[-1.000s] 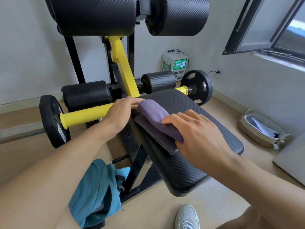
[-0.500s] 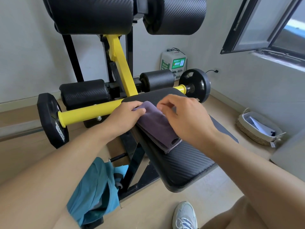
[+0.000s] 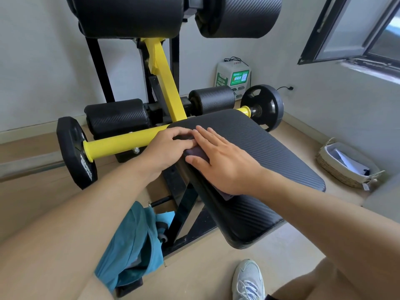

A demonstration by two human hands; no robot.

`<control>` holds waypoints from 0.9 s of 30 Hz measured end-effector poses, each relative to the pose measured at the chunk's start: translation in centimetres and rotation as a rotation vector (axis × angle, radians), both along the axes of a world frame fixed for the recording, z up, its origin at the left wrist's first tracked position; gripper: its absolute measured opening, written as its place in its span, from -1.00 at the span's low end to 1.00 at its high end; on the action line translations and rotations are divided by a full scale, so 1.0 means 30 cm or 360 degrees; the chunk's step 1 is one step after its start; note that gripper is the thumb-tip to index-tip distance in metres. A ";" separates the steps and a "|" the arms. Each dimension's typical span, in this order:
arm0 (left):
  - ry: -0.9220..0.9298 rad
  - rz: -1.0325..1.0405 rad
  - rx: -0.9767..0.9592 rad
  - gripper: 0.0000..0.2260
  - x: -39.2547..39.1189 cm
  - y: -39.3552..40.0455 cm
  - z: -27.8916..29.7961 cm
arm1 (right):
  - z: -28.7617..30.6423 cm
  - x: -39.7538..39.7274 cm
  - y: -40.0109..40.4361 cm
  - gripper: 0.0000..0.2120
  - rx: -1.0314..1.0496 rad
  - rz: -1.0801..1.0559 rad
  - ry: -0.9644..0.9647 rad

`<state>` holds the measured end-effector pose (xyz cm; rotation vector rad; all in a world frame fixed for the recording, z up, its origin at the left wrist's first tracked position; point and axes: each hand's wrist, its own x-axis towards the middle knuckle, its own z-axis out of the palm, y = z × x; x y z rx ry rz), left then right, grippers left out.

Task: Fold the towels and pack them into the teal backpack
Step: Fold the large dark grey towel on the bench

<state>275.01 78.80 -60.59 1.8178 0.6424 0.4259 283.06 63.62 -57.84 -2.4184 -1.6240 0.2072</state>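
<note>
A: Where is the camera mounted?

B: On the person's head. There is one wide-angle view, facing forward and down.

A: What does it cover?

B: Both forearms enter from the lower edge. The bench (image 3: 270, 152) pad sits close, at centre frame. The floor (image 3: 205, 267) lies below, and the wall (image 3: 43, 61) and window (image 3: 355, 27) lie farther off.

A: Any shared coverage?

B: None; it is the only view.

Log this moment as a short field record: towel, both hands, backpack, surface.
towel: purple towel, folded, mostly hidden under the hands
surface: black padded bench of a gym machine
right hand: flat, palm down, pressing on the towel
left hand: at the towel's left end, fingers on it
backpack: teal backpack, on the floor below the bench, top open
packed: not yet
</note>
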 end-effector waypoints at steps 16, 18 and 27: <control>0.0107 -0.0094 0.0294 -0.70 -0.020 -0.012 -0.015 | 0.031 0.027 -0.022 -0.37 0.0142 -0.0140 0.0362; 0.0071 -0.0089 0.0253 -0.76 -0.024 -0.008 -0.007 | 0.035 0.053 -0.047 -0.44 0.0299 -0.0318 0.0354; 0.0101 -0.0069 0.0307 -0.70 -0.021 -0.004 0.007 | 0.091 0.101 -0.118 -0.39 -0.0007 -0.0674 0.0378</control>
